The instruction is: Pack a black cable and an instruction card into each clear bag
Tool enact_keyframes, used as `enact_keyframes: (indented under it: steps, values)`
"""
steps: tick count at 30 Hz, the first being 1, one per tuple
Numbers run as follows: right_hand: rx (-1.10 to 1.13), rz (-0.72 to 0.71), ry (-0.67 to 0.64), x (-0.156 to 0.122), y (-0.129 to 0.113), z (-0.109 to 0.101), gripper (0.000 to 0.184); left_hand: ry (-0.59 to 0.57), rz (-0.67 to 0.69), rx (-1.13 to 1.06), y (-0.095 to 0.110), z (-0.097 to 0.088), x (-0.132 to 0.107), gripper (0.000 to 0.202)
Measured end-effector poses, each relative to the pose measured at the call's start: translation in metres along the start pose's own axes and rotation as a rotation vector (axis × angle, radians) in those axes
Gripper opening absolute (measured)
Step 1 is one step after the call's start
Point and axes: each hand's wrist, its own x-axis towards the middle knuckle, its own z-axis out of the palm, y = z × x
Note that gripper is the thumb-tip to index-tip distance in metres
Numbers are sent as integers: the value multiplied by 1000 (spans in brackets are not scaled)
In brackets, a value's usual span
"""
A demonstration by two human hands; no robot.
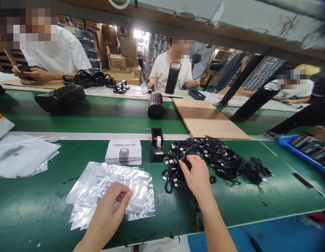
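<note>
Clear plastic bags (141,204) are lying under my left hand (112,204), whose thumb and forefinger are curling close together; I cannot tell whether they are pinching film. Printed lettering is showing through the bags. My right hand (198,175) is resting over the near-left part of a heap of black cables (222,154), thumb and forefinger standing narrow; I cannot tell whether a cable is sitting between them.

Just beyond the bags, I am noting booklets (123,152) lying stacked, the top one reading "THUNDER TRAIL PRO". A tape dispenser (157,152) is standing between booklets and cables. More bags are lying at far left; at far right a blue tray (282,142) is holding dark items. All are resting on the green table (178,220).

Farther out, a speaker (156,106) is lying beyond the dispenser, with a wooden board (209,117) lying to its right. Across the table, an upright speaker (173,79) is standing before a co-worker (159,66).
</note>
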Motion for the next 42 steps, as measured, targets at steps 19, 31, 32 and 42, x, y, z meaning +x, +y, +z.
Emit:
enact_keyframes:
  steps: [19, 31, 32, 42]
  values:
    - [652, 14, -411, -51, -101, 22, 6, 157, 13, -132, -7, 4, -4, 19]
    - [623, -541, -452, -24, -118, -18, 12, 355, -19, -397, 27, -38, 13, 25]
    - [608, -625, -465, -16, -121, -29, 10, 349, 4, -471, 28, -43, 14, 26]
    - [501, -1081, -681, 10, -140, -126, 8, -414, 84, -1116, 31, -49, 16, 65]
